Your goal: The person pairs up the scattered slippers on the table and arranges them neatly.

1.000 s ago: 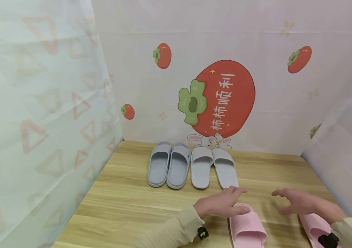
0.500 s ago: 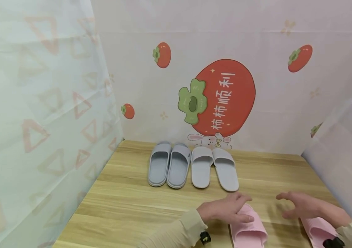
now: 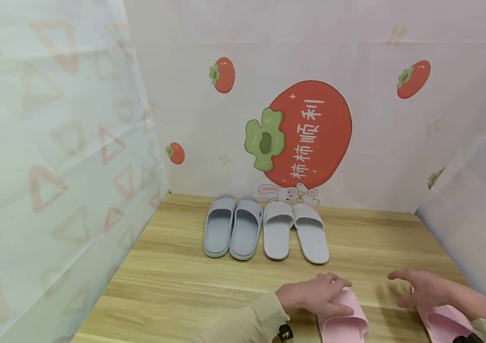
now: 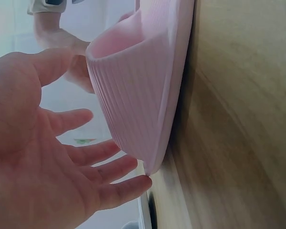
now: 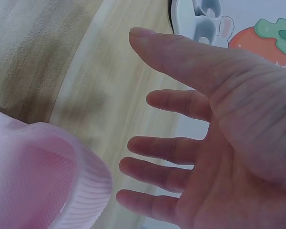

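Observation:
In the head view my left hand (image 3: 315, 296) is over the toe of a pink slipper (image 3: 344, 329), its fingers loosely spread. The left wrist view has that hand (image 4: 47, 167) palm toward the ribbed pink strap (image 4: 131, 83), fingertips right at the toe edge. To the right, my other hand (image 3: 433, 290) hovers by the toe of a second pink slipper (image 3: 445, 320) and partly covers it. Seen from the right wrist, this hand (image 5: 229, 138) has straight, parted fingers and a visible gap to the slipper (image 5: 93, 183). Both pink slippers are cut off by the head view's bottom edge.
Grey-blue slippers (image 3: 246, 233) and a white pair (image 3: 277, 236) stand side by side toward the back of the wooden surface (image 3: 174, 295). Printed cloth walls (image 3: 200, 109) enclose the back and both sides.
Both hands have moved slightly right and toward the person, lower over the pink slippers. The left hand now covers more of its slipper's toe. The slippers lie where they were.

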Demonstrator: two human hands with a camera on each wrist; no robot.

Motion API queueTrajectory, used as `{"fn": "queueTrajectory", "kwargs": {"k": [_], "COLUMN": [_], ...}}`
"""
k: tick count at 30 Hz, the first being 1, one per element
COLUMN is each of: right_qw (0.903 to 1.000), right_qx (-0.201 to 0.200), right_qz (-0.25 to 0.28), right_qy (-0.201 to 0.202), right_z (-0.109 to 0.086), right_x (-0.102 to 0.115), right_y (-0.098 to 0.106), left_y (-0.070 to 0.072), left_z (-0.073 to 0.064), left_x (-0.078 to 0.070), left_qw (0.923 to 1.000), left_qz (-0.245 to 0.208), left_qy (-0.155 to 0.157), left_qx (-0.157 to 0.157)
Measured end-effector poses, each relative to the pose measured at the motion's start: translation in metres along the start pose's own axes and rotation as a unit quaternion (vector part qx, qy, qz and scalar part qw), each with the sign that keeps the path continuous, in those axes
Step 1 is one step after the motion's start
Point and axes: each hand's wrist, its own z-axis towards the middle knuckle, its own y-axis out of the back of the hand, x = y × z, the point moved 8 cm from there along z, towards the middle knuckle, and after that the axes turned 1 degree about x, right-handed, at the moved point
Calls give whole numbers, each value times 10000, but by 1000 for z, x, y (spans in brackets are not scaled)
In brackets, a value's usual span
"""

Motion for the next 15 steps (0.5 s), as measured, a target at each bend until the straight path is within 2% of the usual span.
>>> {"fn": "queueTrajectory", "kwargs": {"k": [4,6,11,15], "right_qw": [9996,9992,9985,9987], "right_qx": [-78,-49,-89,-429], "right_qz": [-24,257,546,-279], "right_qy": [-259,-305,8,67], "right_z": [-5,-7,-13,-16], "right_x": [0,3,15,12], "right_y": [-2,-4,-7,-3], "left_y": [0,-1,-6,-8], "left_z": [1,2,4,5], "left_x": [-2,-3,-3,-2], "left_qw": [9999,9999,9988,9977], "left_qz": [105,170,471,656], "left_qy": [21,15,-20,-39], "left_qx": [-7,-2,118,191]}}
